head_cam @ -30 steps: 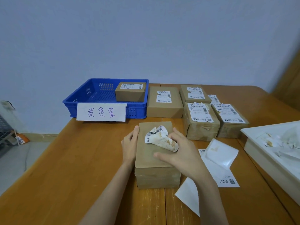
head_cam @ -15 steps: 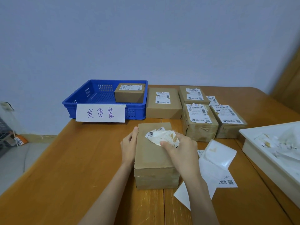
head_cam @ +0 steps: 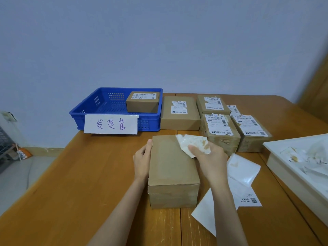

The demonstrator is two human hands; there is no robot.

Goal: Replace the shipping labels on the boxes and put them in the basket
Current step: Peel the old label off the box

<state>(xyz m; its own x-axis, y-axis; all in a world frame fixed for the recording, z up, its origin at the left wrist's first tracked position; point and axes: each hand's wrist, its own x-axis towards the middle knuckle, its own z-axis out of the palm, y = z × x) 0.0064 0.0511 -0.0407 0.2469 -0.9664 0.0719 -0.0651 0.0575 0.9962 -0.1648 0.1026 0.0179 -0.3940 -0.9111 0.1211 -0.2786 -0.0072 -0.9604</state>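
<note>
On the tabletop [head_cam: 71, 183] our left hand [head_cam: 142, 161] lies flat against the side of the box [head_cam: 173, 167], probably to keep it from sliding. Between our hands, its top is bare. Our right hand [head_cam: 210, 159] pinches the peeled old label [head_cam: 193, 143] over its far right corner. Farther away, the basket [head_cam: 106, 110] has one relabelled box [head_cam: 142, 103].

Both forearms bare, hands [head_cam: 142, 162] ungloved (no sleeves vis.).

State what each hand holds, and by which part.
The right hand pinches the peeled label at its near edge. The left hand steadies the box by its left side.
</note>
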